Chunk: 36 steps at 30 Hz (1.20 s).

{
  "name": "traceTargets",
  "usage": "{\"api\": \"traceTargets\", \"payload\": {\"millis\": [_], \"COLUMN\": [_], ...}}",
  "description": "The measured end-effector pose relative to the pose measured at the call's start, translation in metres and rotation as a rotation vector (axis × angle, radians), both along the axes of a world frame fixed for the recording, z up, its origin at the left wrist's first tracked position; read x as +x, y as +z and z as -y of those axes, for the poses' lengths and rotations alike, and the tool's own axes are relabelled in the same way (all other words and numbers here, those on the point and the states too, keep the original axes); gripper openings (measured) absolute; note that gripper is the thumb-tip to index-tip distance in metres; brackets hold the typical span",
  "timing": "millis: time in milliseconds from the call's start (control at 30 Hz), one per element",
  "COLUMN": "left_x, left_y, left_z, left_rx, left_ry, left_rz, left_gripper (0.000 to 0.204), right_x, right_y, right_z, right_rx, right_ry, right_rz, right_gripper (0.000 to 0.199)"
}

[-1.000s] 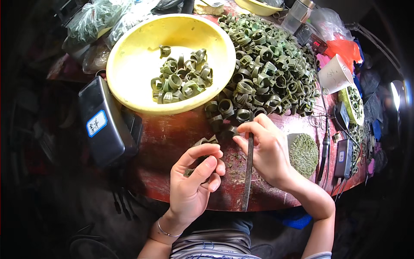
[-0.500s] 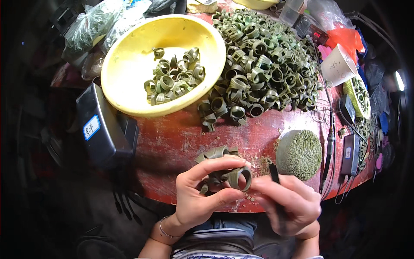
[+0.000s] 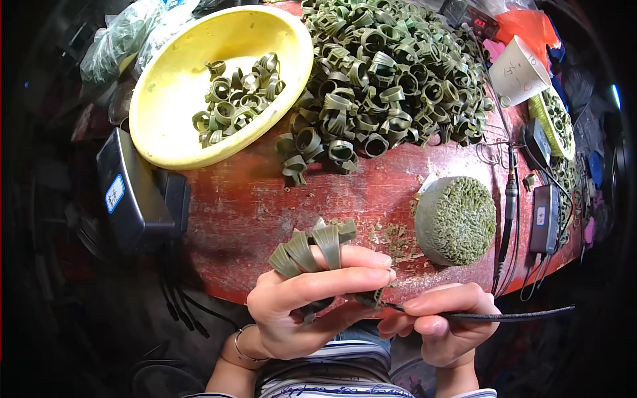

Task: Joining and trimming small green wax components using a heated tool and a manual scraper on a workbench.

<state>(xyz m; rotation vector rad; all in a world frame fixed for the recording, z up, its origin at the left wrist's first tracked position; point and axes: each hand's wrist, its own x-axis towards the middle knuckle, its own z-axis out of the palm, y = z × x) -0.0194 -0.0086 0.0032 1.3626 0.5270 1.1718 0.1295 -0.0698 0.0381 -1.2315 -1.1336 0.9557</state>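
Note:
My left hand point(image 3: 298, 298) is closed around several dark green rings with flared, ribbed bands point(image 3: 302, 252), which fan out over the tops of its fingers. One small green ring edge point(image 3: 378, 295) shows at the fingertips; the rest of it is hidden. My right hand point(image 3: 451, 322) pinches a thin black pen-like tool point(image 3: 511, 316) that lies nearly level, its back end sticking out to the right. The tool's tip reaches that ring edge between my hands; whether it touches cannot be made out.
Ahead stands a big heap of green rings point(image 3: 391, 79) beside a yellow basin point(image 3: 149, 119) with more rings inside. A round block with a crumbly green top point(image 3: 464, 222) sits right of green crumbs. A dark box point(image 3: 129, 192), a white cup point(image 3: 517, 69) and cables point(image 3: 509, 219) flank the red table point(image 3: 239, 219).
My right hand has swung the black tool from steep to nearly level. My left hand has turned, so the ring opening at its fingertips no longer shows. The whole view has shifted.

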Motion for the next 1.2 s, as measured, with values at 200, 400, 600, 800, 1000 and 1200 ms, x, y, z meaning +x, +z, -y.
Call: {"api": "traceTargets", "payload": {"millis": [200, 400, 600, 800, 1000, 1200], "left_x": [0.002, 0.000, -0.002, -0.002, 0.002, 0.001], "left_y": [0.004, 0.004, 0.009, 0.005, 0.005, 0.006], "left_z": [0.003, -0.003, -0.002, -0.001, -0.004, -0.006], "left_rx": [-0.179, -0.255, -0.466, -0.616, -0.670, -0.754], "left_ry": [-0.041, -0.114, -0.213, -0.258, -0.354, -0.387], "left_rz": [0.004, 0.022, 0.003, 0.060, 0.085, 0.066], "left_gripper": [0.037, 0.036, 0.034, 0.034, 0.034, 0.042], "right_x": [0.015, 0.008, 0.009, 0.012, 0.006, 0.007], "right_y": [-0.007, -0.019, -0.016, -0.011, -0.010, -0.013], "right_z": [0.005, -0.005, 0.000, 0.001, 0.000, -0.006], "right_rx": [0.020, 0.186, 0.185, 0.197, 0.066, 0.109], "right_ry": [0.110, 0.029, -0.046, -0.022, -0.088, -0.060], "right_rz": [-0.075, 0.086, 0.021, -0.055, 0.101, 0.109], "right_gripper": [0.016, 0.025, 0.018, 0.014, 0.030, 0.028]}}
